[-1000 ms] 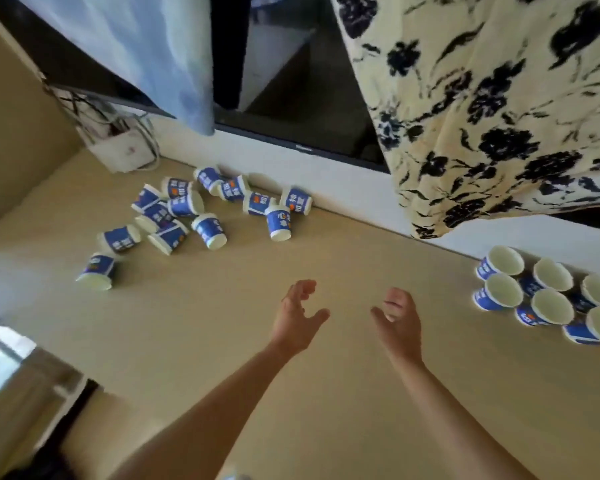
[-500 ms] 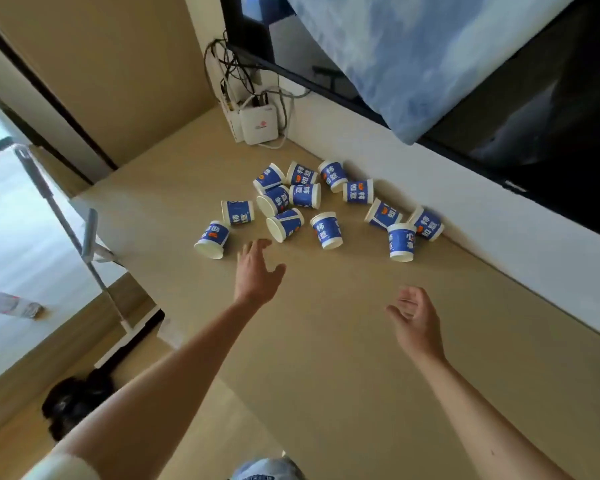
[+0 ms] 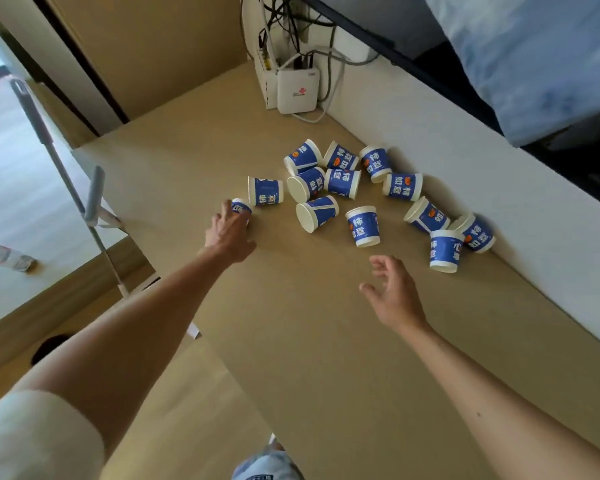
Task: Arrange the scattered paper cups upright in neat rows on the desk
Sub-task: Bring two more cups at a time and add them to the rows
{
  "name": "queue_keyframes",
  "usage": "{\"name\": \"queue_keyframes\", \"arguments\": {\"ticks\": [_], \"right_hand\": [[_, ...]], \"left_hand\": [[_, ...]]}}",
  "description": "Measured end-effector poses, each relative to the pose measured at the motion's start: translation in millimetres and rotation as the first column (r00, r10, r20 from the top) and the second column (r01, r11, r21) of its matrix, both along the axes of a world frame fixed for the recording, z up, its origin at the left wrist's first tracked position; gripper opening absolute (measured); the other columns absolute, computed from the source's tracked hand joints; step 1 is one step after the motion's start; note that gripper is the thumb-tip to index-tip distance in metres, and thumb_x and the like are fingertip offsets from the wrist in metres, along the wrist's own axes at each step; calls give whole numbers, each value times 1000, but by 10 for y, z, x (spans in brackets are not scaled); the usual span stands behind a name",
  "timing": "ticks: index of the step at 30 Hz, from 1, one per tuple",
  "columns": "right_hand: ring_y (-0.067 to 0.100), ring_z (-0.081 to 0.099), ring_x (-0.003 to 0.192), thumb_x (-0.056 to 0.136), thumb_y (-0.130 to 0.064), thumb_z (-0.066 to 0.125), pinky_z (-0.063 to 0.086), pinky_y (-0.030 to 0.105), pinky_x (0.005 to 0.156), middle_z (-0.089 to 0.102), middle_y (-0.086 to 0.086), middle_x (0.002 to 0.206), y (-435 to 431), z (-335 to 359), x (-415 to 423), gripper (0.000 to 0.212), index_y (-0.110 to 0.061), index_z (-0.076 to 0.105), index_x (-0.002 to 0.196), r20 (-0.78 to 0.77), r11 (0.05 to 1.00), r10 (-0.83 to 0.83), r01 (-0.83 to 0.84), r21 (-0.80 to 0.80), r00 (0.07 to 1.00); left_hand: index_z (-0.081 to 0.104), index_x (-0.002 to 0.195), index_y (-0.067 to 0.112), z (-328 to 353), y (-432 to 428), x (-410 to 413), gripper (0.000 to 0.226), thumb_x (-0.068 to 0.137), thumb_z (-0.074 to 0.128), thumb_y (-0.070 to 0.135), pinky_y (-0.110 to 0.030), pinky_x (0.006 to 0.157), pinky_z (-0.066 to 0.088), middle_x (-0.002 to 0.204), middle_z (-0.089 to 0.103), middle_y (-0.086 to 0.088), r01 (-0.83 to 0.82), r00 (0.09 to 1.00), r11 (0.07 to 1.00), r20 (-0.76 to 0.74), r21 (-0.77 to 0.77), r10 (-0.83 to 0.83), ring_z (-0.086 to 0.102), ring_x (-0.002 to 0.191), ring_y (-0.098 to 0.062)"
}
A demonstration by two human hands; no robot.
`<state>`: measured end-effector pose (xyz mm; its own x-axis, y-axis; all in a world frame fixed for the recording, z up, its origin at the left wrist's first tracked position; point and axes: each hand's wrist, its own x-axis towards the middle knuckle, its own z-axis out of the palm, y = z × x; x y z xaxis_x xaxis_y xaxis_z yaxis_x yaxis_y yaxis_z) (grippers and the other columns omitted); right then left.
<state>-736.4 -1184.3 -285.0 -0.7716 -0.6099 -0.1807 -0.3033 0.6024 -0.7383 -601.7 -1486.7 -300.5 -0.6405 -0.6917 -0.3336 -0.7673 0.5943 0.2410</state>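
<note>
- Head view: the cups [image 3: 340, 183] are blue with white rims and white Chinese characters; "柿" and "如意" read on several, "心" on one, each with a small orange mark.
- A white router [image 3: 297, 91] stands in the far corner of the tabletop [image 3: 326, 341], bearing a small red logo; cables run up from it.
- The cups form a loose cluster on the far part of the tabletop, near the white wall [image 3: 465, 161]. Most lie on their sides, mouths pointing different ways; a few stand upside down, base up.
- The end cup [image 3: 240, 207] sits at the near-left end of the cluster, just beside another cup on its side.
- The left hand [image 3: 230, 233] reaches over the end cup, fingers touching it; whether the grip has closed on it cannot be told, as the hand hides most of the cup.
- The right hand [image 3: 394, 296] hovers above bare tabletop, fingers spread and curled, holding nothing, near an upside-down cup [image 3: 444, 250].
- The tabletop's left edge runs close to the left hand, with floor [image 3: 21, 202] below and a grey pole [image 3: 63, 161] leaning there.
- The near half of the tabletop gives wide open room.
</note>
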Motion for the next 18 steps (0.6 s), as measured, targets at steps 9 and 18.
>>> {"name": "queue_keyframes", "arguments": {"ticks": [9, 18], "right_hand": [[21, 51, 126, 84, -17, 76, 45, 29, 91, 44, 3, 143, -910, 39, -369, 66, -20, 44, 142, -218, 902, 376, -302, 307, 901], [23, 21, 152, 79, 4, 73, 31, 42, 120, 22, 2, 164, -1512, -99, -512, 98, -19, 20, 157, -241, 711, 640, -444, 545, 730]], "left_hand": [[35, 144, 31, 1, 164, 177, 93, 65, 82, 14, -44, 79, 58, 150, 15, -7, 253, 956, 967, 139, 40, -257, 44, 124, -36], [38, 141, 25, -156, 329, 333, 74, 79, 78, 21, -39, 73, 58, 131, 41, -4, 352, 936, 930, 68, -102, -347, 65, 94, -27]]}}
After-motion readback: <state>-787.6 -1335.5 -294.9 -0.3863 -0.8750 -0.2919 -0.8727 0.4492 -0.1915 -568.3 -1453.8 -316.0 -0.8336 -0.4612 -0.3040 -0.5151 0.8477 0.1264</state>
